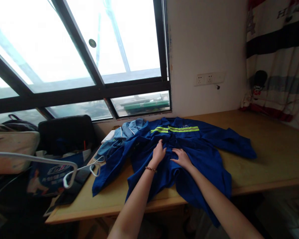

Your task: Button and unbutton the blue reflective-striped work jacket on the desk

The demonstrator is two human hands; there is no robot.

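Observation:
A blue work jacket (pixel 201 152) with yellow-and-silver reflective strips across its chest lies spread on the wooden table, collar toward the wall. Its sleeves reach out to both sides, and the lower hem hangs over the front edge. My left hand (pixel 158 153), with a beaded bracelet at the wrist, is closed on the cloth beside the front opening; its fingertips are partly hidden. Just right of the opening, my right hand (pixel 181 157) rests on the jacket, fingers stretched out and thumb apart. A small gap of blue cloth separates the two hands.
Light blue clothing (pixel 126 131) is heaped at the jacket's left, by the window. A white cable (pixel 97 162) crosses the left end of the wooden table (pixel 269 142). Beyond it stand a black chair (pixel 64 132) and a printed bag (pixel 54 174). Wall sockets (pixel 209 79) sit above.

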